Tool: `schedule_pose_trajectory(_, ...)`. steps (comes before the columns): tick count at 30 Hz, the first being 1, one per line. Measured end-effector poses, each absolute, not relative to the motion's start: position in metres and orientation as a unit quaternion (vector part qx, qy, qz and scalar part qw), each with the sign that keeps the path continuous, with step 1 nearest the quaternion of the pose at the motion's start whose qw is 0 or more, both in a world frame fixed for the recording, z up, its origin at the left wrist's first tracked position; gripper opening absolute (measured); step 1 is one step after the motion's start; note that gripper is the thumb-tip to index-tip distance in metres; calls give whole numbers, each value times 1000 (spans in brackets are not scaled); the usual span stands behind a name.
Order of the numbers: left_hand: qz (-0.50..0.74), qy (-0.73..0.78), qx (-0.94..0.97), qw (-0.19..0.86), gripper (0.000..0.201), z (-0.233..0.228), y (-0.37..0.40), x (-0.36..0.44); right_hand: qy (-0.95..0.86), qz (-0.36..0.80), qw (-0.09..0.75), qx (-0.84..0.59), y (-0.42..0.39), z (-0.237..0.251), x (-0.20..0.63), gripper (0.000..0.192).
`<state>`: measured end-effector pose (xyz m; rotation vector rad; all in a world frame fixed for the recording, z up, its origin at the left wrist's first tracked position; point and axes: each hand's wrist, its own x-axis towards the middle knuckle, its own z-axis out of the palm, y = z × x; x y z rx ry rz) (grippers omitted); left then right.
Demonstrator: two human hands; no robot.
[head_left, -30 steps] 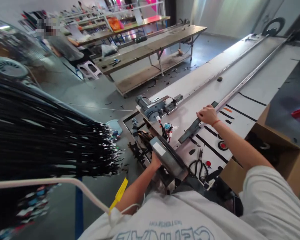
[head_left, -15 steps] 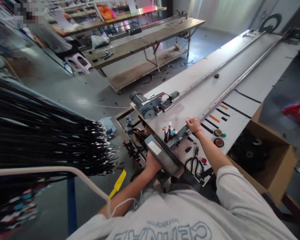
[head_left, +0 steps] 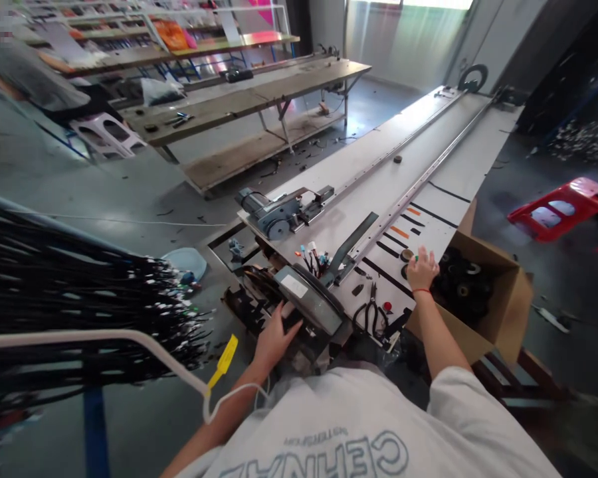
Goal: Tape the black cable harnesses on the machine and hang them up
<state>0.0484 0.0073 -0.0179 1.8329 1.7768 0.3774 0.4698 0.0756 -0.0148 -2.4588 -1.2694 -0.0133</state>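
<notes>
My left hand (head_left: 273, 340) rests against the near side of a grey box-shaped machine part (head_left: 309, 300) at the near end of a long white bench (head_left: 379, 192). My right hand (head_left: 421, 268) sits on the bench's right edge by round push buttons (head_left: 406, 254), fingers curled, holding nothing. A dark flat bar (head_left: 349, 244) lies along the bench's rail, left of that hand. Coloured wire ends (head_left: 311, 257) stick up beside the grey part. Black scissors (head_left: 370, 315) lie on the bench near me.
An open cardboard box (head_left: 498, 299) of black rolls stands right of the bench. A thick bundle of black cables (head_left: 70, 292) on a white-railed cart fills the left. A motor unit (head_left: 279, 212) sits on the bench. A red stool (head_left: 561, 207) lies on the floor. Another person sits far left by wooden tables.
My right hand let go of the dark bar and moved right to the buttons at the bench edge. My left hand slid lower on the grey part. The view turned rightward.
</notes>
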Motion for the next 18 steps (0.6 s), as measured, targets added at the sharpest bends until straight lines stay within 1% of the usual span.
schedule_pose_trajectory(3,101,660,671,322,45,-26,-9,19,-407,80,152,-897,59,-34,502,49)
schedule_pose_trajectory(6,124,663,666,320,38,-28,-19,5,-395,121,167,-895,58,-38,507,49)
schedule_pose_trajectory(9,135,685,641,319,34,-28,-26,-1,-382,134,184,-896,61,-38,502,51)
schedule_pose_trajectory(13,136,703,608,344,27,-35,-35,-13,-375,135,190,-897,60,-40,497,55)
schedule_pose_trajectory(16,116,715,599,340,28,-45,-44,-25,-375,132,187,-898,58,-43,496,57)
schedule_pose_trajectory(18,86,724,607,315,32,-50,-53,-35,-376,129,180,-900,58,-44,495,58)
